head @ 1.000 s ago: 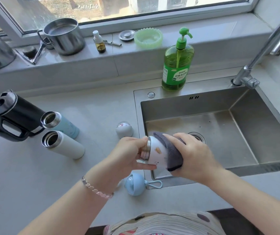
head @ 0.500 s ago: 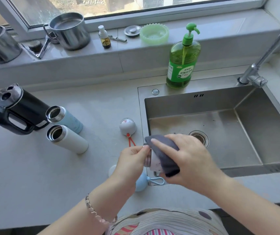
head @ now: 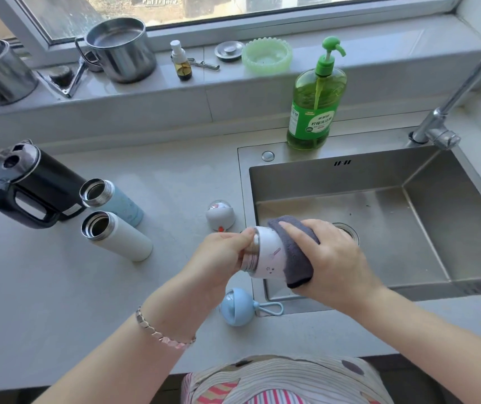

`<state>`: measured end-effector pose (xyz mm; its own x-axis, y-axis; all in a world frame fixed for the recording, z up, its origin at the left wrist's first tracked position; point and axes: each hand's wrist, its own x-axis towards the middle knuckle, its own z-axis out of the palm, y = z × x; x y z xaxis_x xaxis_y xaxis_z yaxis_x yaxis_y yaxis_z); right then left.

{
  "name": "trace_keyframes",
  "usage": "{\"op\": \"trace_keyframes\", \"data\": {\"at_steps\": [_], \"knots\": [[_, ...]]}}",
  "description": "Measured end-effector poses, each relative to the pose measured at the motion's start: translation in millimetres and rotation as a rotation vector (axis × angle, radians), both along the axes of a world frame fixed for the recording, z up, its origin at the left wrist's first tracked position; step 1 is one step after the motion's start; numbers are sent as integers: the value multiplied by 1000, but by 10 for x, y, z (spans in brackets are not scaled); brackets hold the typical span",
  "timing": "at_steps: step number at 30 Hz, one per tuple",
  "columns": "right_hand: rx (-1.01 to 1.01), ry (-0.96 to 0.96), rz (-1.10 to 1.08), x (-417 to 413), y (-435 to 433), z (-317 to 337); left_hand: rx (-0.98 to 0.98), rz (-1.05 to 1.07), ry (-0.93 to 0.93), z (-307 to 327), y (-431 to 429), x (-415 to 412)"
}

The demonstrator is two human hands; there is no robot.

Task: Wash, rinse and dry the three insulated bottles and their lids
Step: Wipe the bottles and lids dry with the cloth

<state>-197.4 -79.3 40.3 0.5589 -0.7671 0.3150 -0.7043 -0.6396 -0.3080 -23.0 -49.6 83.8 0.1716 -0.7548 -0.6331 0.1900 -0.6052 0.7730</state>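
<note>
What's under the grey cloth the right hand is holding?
The white bottle, gripped at its steel neck by the left hand. The grey cloth and right hand cover its base end.

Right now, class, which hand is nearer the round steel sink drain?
Right. The right hand is just beside the drain; the left hand lies well to its left.

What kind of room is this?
Most likely a home kitchen: a steel sink with a tap is set in the counter, a green pump bottle of dish soap stands at its back rim, and a black kettle sits nearby.
</note>
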Motion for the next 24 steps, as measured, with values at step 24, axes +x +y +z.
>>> {"op": "trace_keyframes", "data": {"at_steps": [24], "knots": [[-167,-28,211,1,98,134,-61,98,44,103,132,-75]]}}
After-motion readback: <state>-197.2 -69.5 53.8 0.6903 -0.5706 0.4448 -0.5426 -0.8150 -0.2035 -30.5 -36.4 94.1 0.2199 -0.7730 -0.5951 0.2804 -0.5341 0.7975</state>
